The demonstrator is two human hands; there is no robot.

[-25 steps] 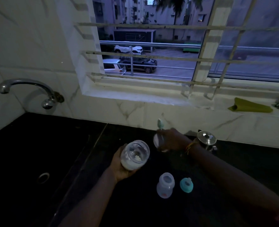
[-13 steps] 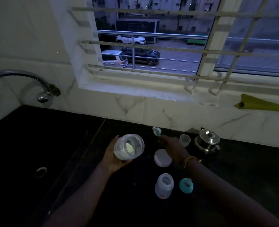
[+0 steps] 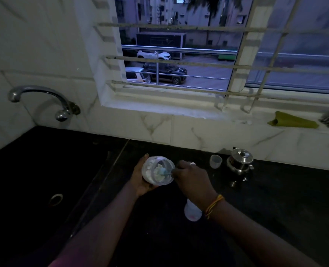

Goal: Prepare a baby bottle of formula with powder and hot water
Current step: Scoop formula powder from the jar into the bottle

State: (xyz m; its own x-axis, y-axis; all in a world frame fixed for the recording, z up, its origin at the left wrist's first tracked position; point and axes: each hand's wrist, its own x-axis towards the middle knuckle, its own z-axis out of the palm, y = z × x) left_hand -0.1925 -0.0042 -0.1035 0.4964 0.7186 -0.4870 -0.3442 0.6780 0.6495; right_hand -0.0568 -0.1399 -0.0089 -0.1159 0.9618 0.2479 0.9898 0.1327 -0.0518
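Observation:
My left hand [image 3: 140, 179] grips a clear jar of white formula powder [image 3: 157, 170], tilted with its open mouth towards me. My right hand [image 3: 193, 177] pinches the handle of a teal scoop [image 3: 162, 172] whose bowl is inside the jar, in the powder. The clear baby bottle [image 3: 192, 211] stands open on the black counter, partly hidden under my right wrist. A small steel kettle [image 3: 240, 163] with its lid on stands at the back right.
A small clear cup [image 3: 215, 160] stands left of the kettle. The dark sink [image 3: 34, 180] with its drain and a chrome tap [image 3: 44, 99] lies to the left. A green cloth [image 3: 293, 122] rests on the window ledge. The black counter [image 3: 285, 199] stretches right.
My right hand has put the jar's lid down, then brought the teal scoop left into the jar's mouth. My right forearm now covers the teal bottle top and the lid.

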